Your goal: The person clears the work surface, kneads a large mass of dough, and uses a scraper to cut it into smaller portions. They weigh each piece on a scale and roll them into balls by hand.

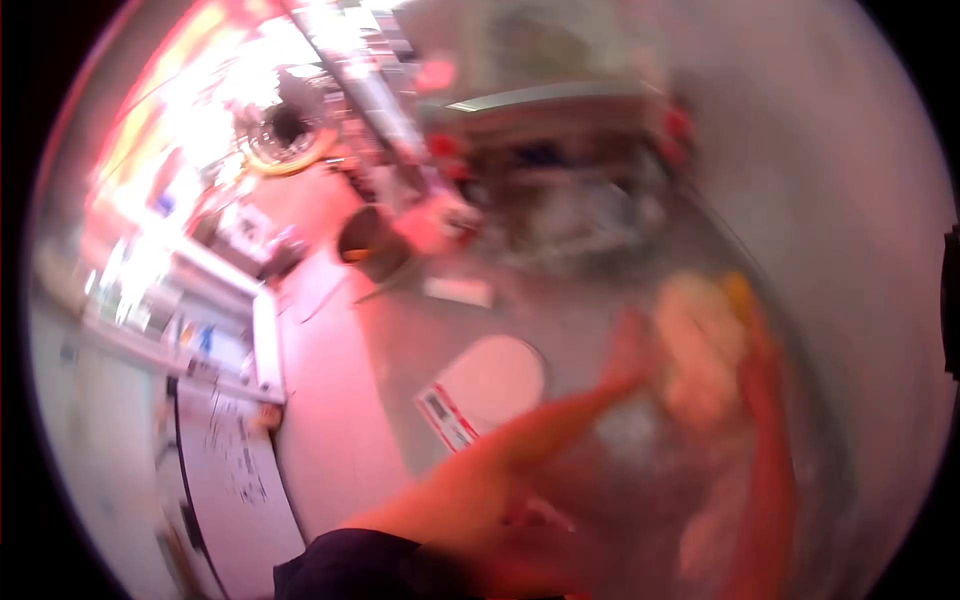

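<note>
A pale, lumpy mass like dough (698, 345) lies between my two hands over the grey work surface. My left hand (630, 350) is at its left side, with the fingers smeared by motion. Along its right edge is my right hand (758, 365), also blurred, next to a small yellow thing (738, 295) at the top right of the mass. Whether the fingers grip or only touch the mass cannot be made out. A round, pale disc (500, 378) and a label with a red border (445, 418) lie left of my left forearm.
A dark round container (370, 245) and a small white block (459, 291) stand beyond the disc. A large blurred machine or bin (570, 190) is at the back. At the left are a whiteboard with writing (235, 490) and a white-framed opening (268, 345).
</note>
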{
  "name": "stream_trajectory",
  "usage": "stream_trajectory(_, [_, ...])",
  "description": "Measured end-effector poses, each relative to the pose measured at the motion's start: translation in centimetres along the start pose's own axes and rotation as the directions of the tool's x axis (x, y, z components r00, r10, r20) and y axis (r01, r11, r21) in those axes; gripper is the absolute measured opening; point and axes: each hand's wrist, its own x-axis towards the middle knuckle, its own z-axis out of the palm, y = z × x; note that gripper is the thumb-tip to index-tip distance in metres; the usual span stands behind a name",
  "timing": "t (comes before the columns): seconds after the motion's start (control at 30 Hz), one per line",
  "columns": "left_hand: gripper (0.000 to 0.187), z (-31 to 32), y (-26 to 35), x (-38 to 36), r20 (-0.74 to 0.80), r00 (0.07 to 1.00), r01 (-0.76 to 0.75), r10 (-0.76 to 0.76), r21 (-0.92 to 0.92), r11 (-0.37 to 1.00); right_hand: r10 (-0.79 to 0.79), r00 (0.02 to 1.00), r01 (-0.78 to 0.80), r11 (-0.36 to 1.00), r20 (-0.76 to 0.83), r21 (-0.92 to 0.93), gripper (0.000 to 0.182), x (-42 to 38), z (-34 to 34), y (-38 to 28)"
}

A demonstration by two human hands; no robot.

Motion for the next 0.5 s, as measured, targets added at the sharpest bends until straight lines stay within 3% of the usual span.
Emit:
stream_trajectory(0.07, [0.069, 0.9, 0.0, -0.5, -0.169, 0.973, -0.182, 0.156, -0.152, 0.971, -0.014, 0.999, 0.015, 1.0, 0.049, -0.018, 0.061, -0.9, -2.9, -0.1])
stream_trajectory(0.13, [0.065, -2.4, 8.0, 0.3, -0.211, 0.897, -0.413, 0.388, -0.089, 0.906, 0.036, 0.982, -0.019, 0.996, 0.184, -0.092, 0.066, -2.3, -7.3, -0.4])
stream_trajectory(0.17, [0.063, -4.1, 12.5, 0.7, -0.142, 0.829, -0.549, 0.541, -0.024, 0.836, 0.032, 0.998, -0.032, 0.999, 0.05, 0.002, 0.066, -3.3, -7.9, 1.8])
stream_trajectory(0.2, [0.06, -4.4, 15.8, 0.6, 0.0, 0.751, -0.66, 0.66, 0.028, 0.751, 0.117, 0.993, -0.117, 0.993, -0.035, -0.02, 0.066, -4.6, -8.9, 4.2])
stream_trajectory(0.27, [0.056, -3.1, 19.5, 1.1, 0.352, 0.55, -0.831, 0.757, 0.147, 0.536, 0.221, 0.949, -0.235, 0.971, -0.225, -0.037, 0.068, -6.0, -11.9, 9.4])
stream_trajectory(0.3, [0.048, -1.7, 19.6, 1.2, 0.339, 0.538, -0.839, 0.772, 0.129, 0.529, 0.594, 0.804, -0.557, 0.757, -0.007, 0.342, 0.068, -7.3, -13.2, 11.4])
stream_trajectory(0.33, [0.04, -0.2, 19.2, 0.8, 0.328, 0.525, -0.848, 0.786, 0.117, 0.517, 0.765, 0.555, -0.76, 0.307, 0.327, 0.573, 0.069, -8.9, -14.2, 12.9])
stream_trajectory(0.4, [0.03, 1.0, 18.8, 0.2, 0.334, 0.533, -0.838, 0.778, 0.078, 0.54, 0.747, 0.631, -0.581, 0.277, 0.208, 0.766, 0.069, -12.1, -12.6, 15.6])
stream_trajectory(0.47, [0.033, 1.6, 16.3, -0.1, 0.354, 0.585, -0.772, 0.73, -0.036, 0.635, 0.723, 0.646, -0.588, 0.27, 0.242, 0.763, 0.073, -12.7, -10.6, 17.1])
stream_trajectory(0.5, [0.029, 1.5, 15.5, -0.8, 0.245, 0.651, -0.729, 0.718, -0.061, 0.682, 0.699, 0.661, -0.613, 0.292, 0.273, 0.734, 0.075, -12.3, -9.4, 17.7])
